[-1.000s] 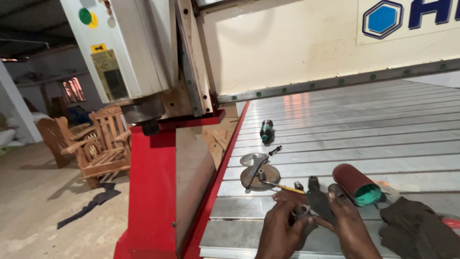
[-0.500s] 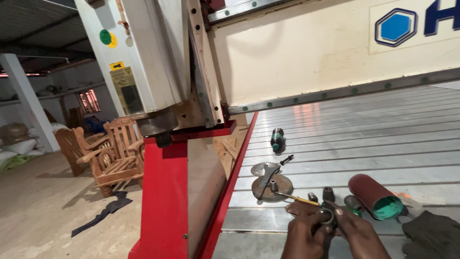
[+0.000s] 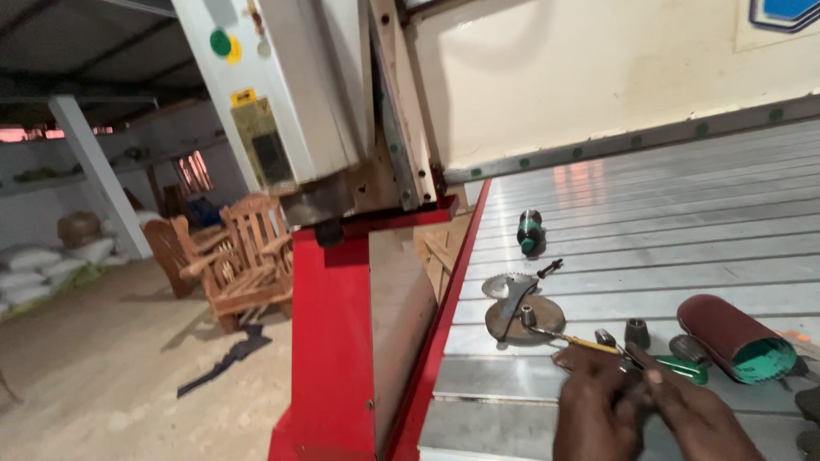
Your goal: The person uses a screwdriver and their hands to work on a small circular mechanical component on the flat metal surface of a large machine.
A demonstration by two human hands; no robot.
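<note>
Working at the near edge of the slatted metal surface (image 3: pixel 666 213), the person is bringing both hands together over a small dark metal fitting (image 3: pixel 634 369), so the step in hand looks like gripping or fitting this small part. The left hand (image 3: pixel 598 410) is curling its fingers (image 3: pixel 589 363) around the piece from the left, while the right hand (image 3: pixel 696 414) is pressing its fingers (image 3: pixel 653 376) against it from the right; both sets are pinching it, though the exact grip is partly hidden. The next move is probably calling for a steady hold and a careful twist. A green-handled tool (image 3: pixel 679 367) is lying just beyond the fingertips, a roll of sandpaper (image 3: pixel 735 337) is resting further right, and two toothed cutter discs (image 3: pixel 521 307) are lying ahead.
</note>
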